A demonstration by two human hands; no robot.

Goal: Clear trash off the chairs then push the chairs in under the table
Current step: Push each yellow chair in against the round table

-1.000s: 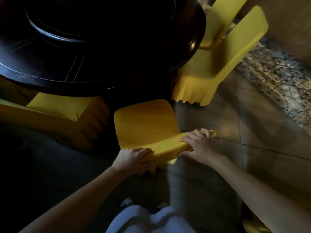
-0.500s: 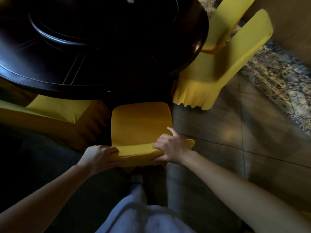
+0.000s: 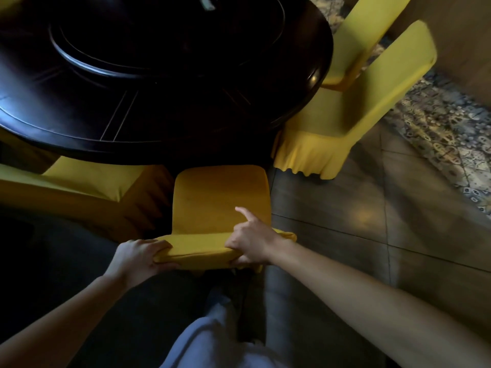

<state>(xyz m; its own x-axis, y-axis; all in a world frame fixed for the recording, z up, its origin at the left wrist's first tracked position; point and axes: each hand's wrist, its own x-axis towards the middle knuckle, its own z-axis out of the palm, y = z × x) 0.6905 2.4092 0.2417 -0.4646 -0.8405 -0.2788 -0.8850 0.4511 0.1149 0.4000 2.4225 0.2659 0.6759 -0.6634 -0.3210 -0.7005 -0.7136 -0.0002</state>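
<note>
The left hand point(image 3: 140, 257) curls round the left end of the backrest top of the yellow-covered chair point(image 3: 220, 200). The right hand point(image 3: 252, 244) grips the right end, index finger stretched forward. The chair stands at the edge of the dark round tabletop point(image 3: 186, 115), between two more yellow chairs point(image 3: 342, 115), on the glossy brown floor tiles point(image 3: 345, 221) near a patterned carpet point(image 3: 449, 128).

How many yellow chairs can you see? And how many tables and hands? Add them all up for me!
Yellow chairs: 4 (held chair, left chair, near right chair, far right chair)
Dark round table: 1
Hands: 2 (left hand, right hand)
Total: 7
</note>
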